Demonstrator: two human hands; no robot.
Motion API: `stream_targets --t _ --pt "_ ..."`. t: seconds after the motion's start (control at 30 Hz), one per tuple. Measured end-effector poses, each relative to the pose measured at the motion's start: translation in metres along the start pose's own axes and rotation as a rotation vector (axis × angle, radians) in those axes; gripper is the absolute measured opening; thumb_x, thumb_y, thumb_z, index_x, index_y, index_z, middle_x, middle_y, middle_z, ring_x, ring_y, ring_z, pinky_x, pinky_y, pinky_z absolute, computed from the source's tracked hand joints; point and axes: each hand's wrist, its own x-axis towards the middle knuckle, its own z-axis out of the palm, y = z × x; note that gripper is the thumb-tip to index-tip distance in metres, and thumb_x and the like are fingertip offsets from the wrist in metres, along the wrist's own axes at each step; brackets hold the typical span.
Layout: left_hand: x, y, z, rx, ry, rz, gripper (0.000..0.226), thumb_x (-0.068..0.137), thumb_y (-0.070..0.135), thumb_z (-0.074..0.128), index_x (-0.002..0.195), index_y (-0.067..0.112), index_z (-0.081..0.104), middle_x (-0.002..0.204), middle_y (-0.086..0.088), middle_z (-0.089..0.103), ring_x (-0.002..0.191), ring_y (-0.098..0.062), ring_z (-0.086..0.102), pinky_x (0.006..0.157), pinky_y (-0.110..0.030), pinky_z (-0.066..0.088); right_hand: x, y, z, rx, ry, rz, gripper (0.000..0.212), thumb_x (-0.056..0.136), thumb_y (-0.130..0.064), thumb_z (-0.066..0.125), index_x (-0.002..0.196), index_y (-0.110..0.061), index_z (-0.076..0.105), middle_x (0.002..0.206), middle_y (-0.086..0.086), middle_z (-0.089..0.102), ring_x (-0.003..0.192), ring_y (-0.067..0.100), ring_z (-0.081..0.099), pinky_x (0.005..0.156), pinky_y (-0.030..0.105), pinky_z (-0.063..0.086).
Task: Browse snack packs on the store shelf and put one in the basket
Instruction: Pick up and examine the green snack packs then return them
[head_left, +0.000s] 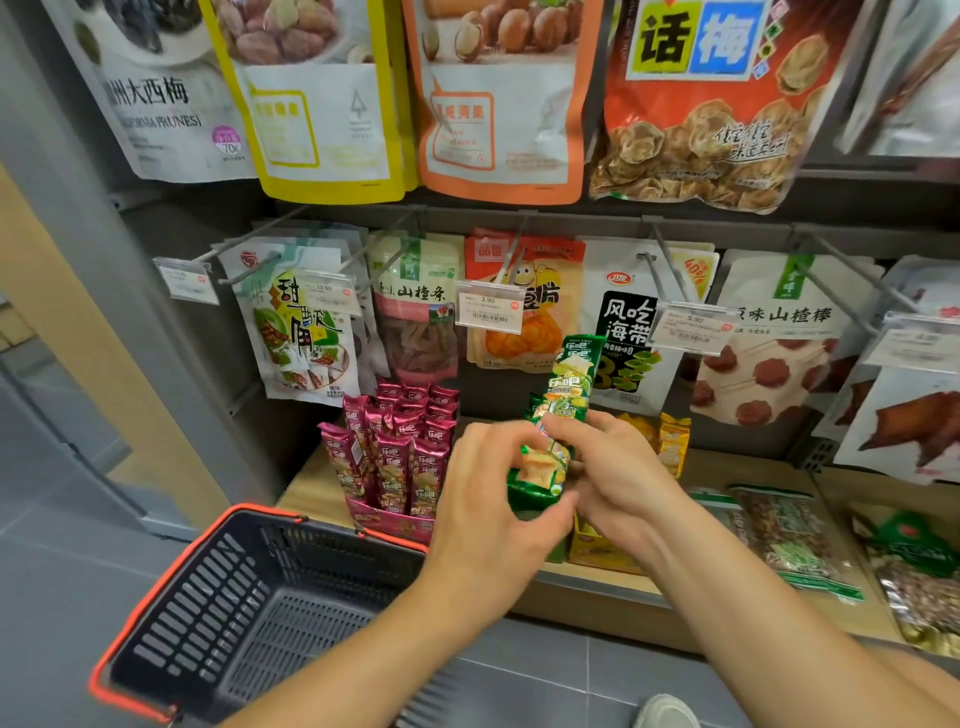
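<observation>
Holding: green snack pack (571, 384), long narrow stick shape, up in front of the shelf, top leaning a bit right; not in the basket.
Hidden on pack: lower end covered by fingers of both hands; print too small to read.
L hand (488, 499): seen from the back, fingers curled round the pack's lower part from the left, gripping it; palm side out of sight.
R hand (618, 467): fingertips pinch the pack from the right, approx mid-length, just above the L hand's fingers.
Under hands: more green packaging (527, 496), mostly covered; can't tell box from packs.
Yellow packs (674, 441): upright, just right of R hand, partly behind it; yellow box (597, 545) mostly behind R forearm.
Magenta packs (400, 452): same stick shape, standing in a magenta box (395, 522) just left of L hand.
Shelf (737, 467): pale wood, boxes sit on it; flat bags (779, 540) lie on it at right, far ones cut off by frame edge.
Basket (249, 597): dark grey w/ orange rim, low left, beside L forearm; near corner cut off, handle not visible, can't tell how it's carried.
Hanging bags (415, 312): row on hooks behind the hands, price tags (488, 312) in front; bigger bags above cut off at top.
Floor (78, 571): grey tiles; shoe toe (665, 712) btwn the forearms, cut off at bottom edge.
</observation>
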Motion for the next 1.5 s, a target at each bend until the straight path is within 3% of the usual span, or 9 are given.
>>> stream_targets --t 0.2,0.33,0.5,0.73,1.03,1.17,1.33,1.43,1.5 --pt "0.005 -0.008 -0.004 -0.144 -0.060 -0.269 0.043 0.055 0.028 0.092 0.082 0.033 0.058 0.085 0.009 0.064 0.074 -0.009 0.061 0.066 -0.033 0.054 0.002 -0.003 -0.004 -0.022 0.000 0.053 0.021 0.091 0.001 0.059 0.111 0.000 0.061 0.096 0.020 0.069 0.084 0.031 0.069 0.061 0.042 0.059" --pt "0.008 -0.011 -0.011 -0.174 -0.127 -0.176 0.040 0.052 0.015 0.094 0.077 0.032 0.067 0.079 0.004 0.065 0.071 -0.009 0.060 0.062 -0.024 0.051 0.001 -0.007 -0.006 -0.052 -0.004 0.086 0.023 0.091 0.002 0.058 0.113 0.002 0.060 0.099 0.021 0.068 0.083 0.030 0.068 0.059 0.041 0.058" --pt "0.012 -0.012 -0.019 -0.259 -0.294 -0.195 0.038 0.059 0.004 0.089 0.086 0.028 0.077 0.069 0.010 0.063 0.063 0.002 0.055 0.062 -0.014 0.047 -0.001 -0.009 -0.009 -0.106 -0.041 0.131 0.023 0.091 0.002 0.055 0.113 0.001 0.062 0.095 0.020 0.069 0.083 0.030 0.067 0.072 0.043 0.057" --pt "0.014 -0.018 -0.019 -0.504 -0.436 -0.334 0.042 0.079 0.008 0.077 0.111 0.034 0.067 0.092 0.003 0.065 0.083 -0.010 0.063 0.076 -0.023 0.054 -0.005 -0.009 -0.015 -0.272 -0.107 0.163 0.021 0.081 0.003 0.051 0.098 0.002 0.063 0.079 0.016 0.065 0.063 0.025 0.065 0.055 0.030 0.054" --pt "0.040 -0.055 -0.033 -0.518 -0.015 -0.554 0.034 0.091 0.016 0.064 0.117 0.033 0.050 0.074 0.002 0.063 0.070 -0.008 0.064 0.066 -0.026 0.055 -0.013 -0.005 -0.021 -0.683 -0.411 0.288 0.048 0.083 0.011 0.053 0.120 -0.019 0.057 0.106 0.028 0.065 0.091 0.041 0.068 0.077 0.044 0.058" --pt "0.044 -0.066 -0.049 -0.398 -0.114 -0.563 0.017 0.094 0.020 0.061 0.108 0.022 0.069 0.064 0.005 0.066 0.054 -0.009 0.058 0.051 -0.022 0.048 -0.014 -0.003 -0.025 -0.940 -0.462 0.259 0.051 0.081 0.005 0.062 0.120 -0.027 0.052 0.118 0.026 0.062 0.079 0.029 0.056 0.053 0.027 0.039" --pt "0.044 -0.057 -0.057 -0.302 -0.183 -0.458 0.023 0.090 0.007 0.065 0.075 0.022 0.074 0.048 0.001 0.061 0.042 -0.005 0.053 0.044 -0.016 0.042 -0.013 0.003 -0.021 -1.184 -0.471 0.050 0.030 0.086 -0.022 0.071 0.113 -0.022 0.058 0.101 0.005 0.066 0.082 0.013 0.057 0.072 0.032 0.047" --pt "0.042 -0.045 -0.052 -0.239 -0.291 -0.390 0.024 0.084 0.004 0.071 0.070 0.023 0.073 0.049 0.001 0.064 0.042 -0.010 0.057 0.045 -0.020 0.046 -0.012 0.008 -0.011 -1.155 -0.388 -0.194 0.043 0.084 -0.037 0.072 0.122 -0.037 0.052 0.112 -0.010 0.059 0.096 0.004 0.061 0.079 0.014 0.050" --pt "0.035 -0.037 -0.045 -0.188 -0.375 -0.331 0.024 0.082 0.006 0.073 0.069 0.026 0.073 0.052 0.003 0.067 0.044 -0.010 0.060 0.046 -0.021 0.047 -0.010 0.009 -0.007 -1.202 -0.359 -0.351 0.049 0.084 -0.040 0.071 0.128 -0.040 0.050 0.123 -0.015 0.058 0.110 0.003 0.057 0.093 0.022 0.049"
